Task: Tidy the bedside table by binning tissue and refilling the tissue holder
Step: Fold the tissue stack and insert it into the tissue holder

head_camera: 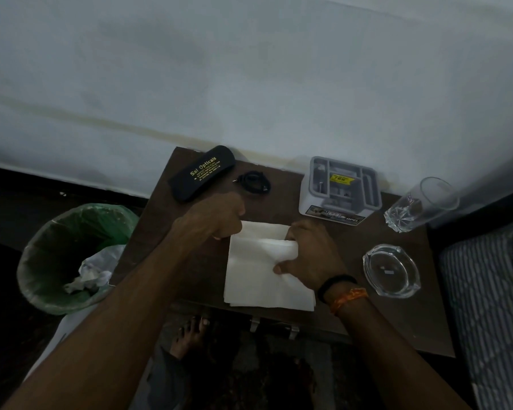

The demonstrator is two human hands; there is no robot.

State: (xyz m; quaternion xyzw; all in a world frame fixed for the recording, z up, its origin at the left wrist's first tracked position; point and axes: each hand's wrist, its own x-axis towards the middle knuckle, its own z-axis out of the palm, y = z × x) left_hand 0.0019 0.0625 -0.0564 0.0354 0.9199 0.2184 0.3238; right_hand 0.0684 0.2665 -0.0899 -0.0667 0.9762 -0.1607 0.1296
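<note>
Both forearms are reaching in from the near edge, and between them a stack of white tissues (267,270) is lying flat on the dark wooden bedside table (397,327).

Well to the left of the fingers, a bin (71,255) lined with a thin green bag is standing on the floor, with crumpled tissue (85,281) already sitting in it, so the binning part looks done. The left hand (216,216) is curling into a loose fist, its fingers pinching the far left corner of the stack. Just beyond that hand a smooth black spectacle case (202,173) and a small coil of black cable (253,182) are resting. The right hand (307,255) is gripping the right edge, fingertips folded over a soft roll of paper and thumb pressing onto the top sheet.

Beyond the right fingers the grey plastic tissue holder (339,187), boxy with open slots, is standing apart from the stack and looks unfilled. Further right, a heavy faceted glass ashtray (391,270) and a tall clear drinking glass (424,204) are sitting.

Tissue this thin and limp could tear or fan apart if the two hands pull unevenly. Lifting the stack toward the holder, the right wrist could also clip the drinking glass, which would tip easily.
</note>
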